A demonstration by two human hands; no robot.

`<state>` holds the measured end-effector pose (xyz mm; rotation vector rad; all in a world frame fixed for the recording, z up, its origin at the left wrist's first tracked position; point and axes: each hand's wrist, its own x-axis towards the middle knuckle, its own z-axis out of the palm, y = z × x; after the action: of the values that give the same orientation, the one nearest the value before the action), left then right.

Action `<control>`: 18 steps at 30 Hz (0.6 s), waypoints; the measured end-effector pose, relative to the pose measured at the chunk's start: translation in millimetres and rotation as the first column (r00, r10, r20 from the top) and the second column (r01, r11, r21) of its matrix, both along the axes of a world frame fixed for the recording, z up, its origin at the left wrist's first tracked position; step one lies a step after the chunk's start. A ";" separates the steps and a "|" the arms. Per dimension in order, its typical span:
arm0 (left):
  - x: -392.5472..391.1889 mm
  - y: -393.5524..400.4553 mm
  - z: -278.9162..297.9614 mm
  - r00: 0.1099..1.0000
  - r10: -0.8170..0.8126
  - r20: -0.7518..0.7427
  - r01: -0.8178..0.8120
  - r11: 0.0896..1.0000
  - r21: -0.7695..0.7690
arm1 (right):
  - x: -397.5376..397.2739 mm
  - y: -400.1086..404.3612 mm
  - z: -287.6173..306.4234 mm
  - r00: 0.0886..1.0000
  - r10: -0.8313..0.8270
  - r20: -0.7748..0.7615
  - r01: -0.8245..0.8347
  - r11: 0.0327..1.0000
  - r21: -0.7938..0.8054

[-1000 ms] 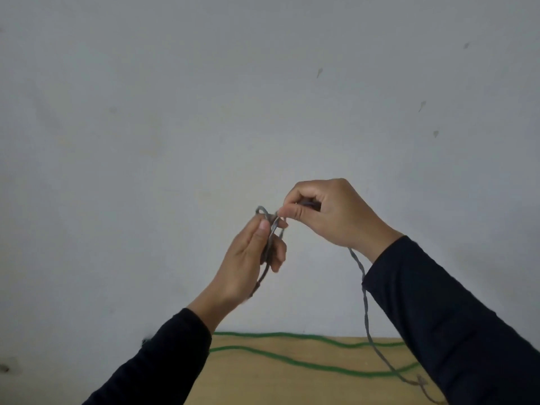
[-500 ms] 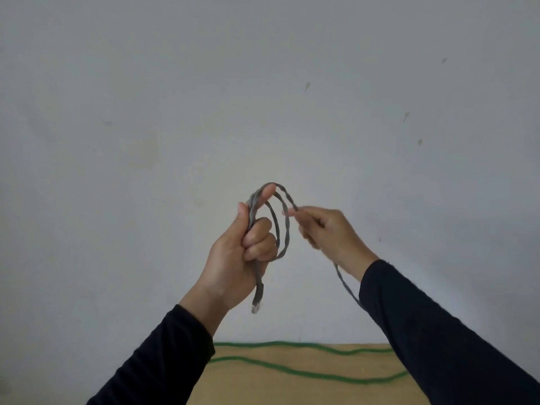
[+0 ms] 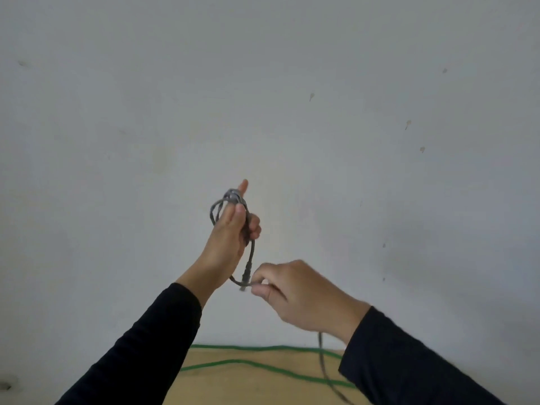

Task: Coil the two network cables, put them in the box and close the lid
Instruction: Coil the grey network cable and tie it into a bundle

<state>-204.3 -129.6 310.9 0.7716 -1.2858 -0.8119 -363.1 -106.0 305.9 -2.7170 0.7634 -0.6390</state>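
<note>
Since half a second ago our right hand [image 3: 304,293] has dropped from beside the loop to below it, and our left hand [image 3: 233,229] has risen and turned. Now our left hand is closed around the small coil of the grey cable [image 3: 217,207], one finger poking up through the loops, while the plug end [image 3: 245,277] hangs beneath. Our right hand pinches the running length just beside that plug, fingertips pressed together on it; the rest of the grey cable trails down behind our right wrist to the desk [image 3: 233,387]. To do this turn well, we judge that we should bring the pinched length up and over the left hand at the same loop size, letting the cable twist freely so it does not kink, and keeping the plug from snagging. Below us the green cable [image 3: 263,366] lies uncoiled in two long lines across the tan desk, the grey one crossing it. A plain pale wall [image 3: 321,83], lightly marked, fills everything beyond. No box is in view.
</note>
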 end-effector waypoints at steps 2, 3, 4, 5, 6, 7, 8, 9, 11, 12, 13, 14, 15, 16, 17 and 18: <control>0.2 7.1 -10.3 0.989 -0.007 0.150 0.004 1.000 0.025 | -11.0 -5.7 21.5 1.000 -0.022 0.007 0.022 1.000 0.003; -2.0 11.8 -13.8 0.976 -0.017 0.217 0.010 0.999 0.032 | -17.0 -9.7 31.3 1.000 -0.030 0.006 0.030 1.000 0.002; -5.8 17.3 -16.8 0.960 -0.019 0.278 0.009 0.999 0.038 | -22.4 -13.1 40.5 0.999 -0.042 -0.001 0.042 0.999 -0.010; -11.1 22.5 -19.0 0.948 -0.022 0.318 0.009 0.999 0.043 | -26.4 -17.5 47.6 0.998 -0.057 -0.006 0.057 0.998 -0.028; -17.4 27.2 -20.9 0.937 -0.029 0.348 0.013 0.999 0.048 | -29.3 -20.1 54.7 0.998 -0.068 -0.003 0.068 0.997 -0.036; -24.0 31.6 -22.2 0.924 -0.039 0.380 0.017 0.998 0.062 | -31.0 -22.9 59.6 0.997 -0.076 0.008 0.076 0.997 -0.032; -29.3 35.0 -24.2 0.912 -0.052 0.407 0.024 0.997 0.075 | -31.7 -24.5 65.1 0.996 -0.080 0.026 0.080 0.997 -0.015; -33.9 38.1 -26.3 0.909 -0.079 0.409 0.049 0.995 0.082 | -33.1 -27.0 69.9 0.996 -0.077 0.050 0.076 0.997 0.013; -38.5 42.5 -29.0 0.942 -0.174 0.288 0.143 0.982 0.124 | -37.0 -31.5 78.0 0.987 -0.051 0.151 0.037 0.994 0.100; -39.0 43.8 -29.6 0.952 -0.231 0.201 0.202 0.968 0.151 | -39.9 -35.3 80.9 0.972 -0.049 0.229 0.017 0.990 0.142; -40.1 45.8 -28.2 0.950 -0.291 0.110 0.271 0.947 0.170 | -43.5 -40.4 81.8 0.949 -0.060 0.311 0.002 0.983 0.184; -40.7 48.1 -25.7 0.936 -0.350 0.025 0.341 0.924 0.175 | -46.1 -44.6 80.7 0.921 -0.076 0.381 -0.016 0.973 0.231; -41.5 50.2 -21.6 0.911 -0.408 -0.057 0.412 0.897 0.160 | -47.0 -48.5 76.6 0.895 -0.091 0.437 -0.037 0.961 0.276; -41.9 51.2 -16.7 0.885 -0.449 -0.125 0.464 0.876 0.130 | -45.7 -51.9 69.8 0.866 -0.107 0.488 -0.066 0.944 0.323; -42.2 51.4 -10.1 0.860 -0.478 -0.179 0.498 0.863 0.088 | -41.9 -55.4 60.0 0.832 -0.130 0.540 -0.095 0.925 0.369; -42.5 51.3 -2.9 0.841 -0.493 -0.224 0.512 0.858 0.033 | -35.9 -56.9 49.1 0.793 -0.164 0.587 -0.119 0.903 0.413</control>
<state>-246.8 -78.3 307.9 0.3978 -1.2816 -1.3502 -399.0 -163.0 355.0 -1.9151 0.6598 -1.1273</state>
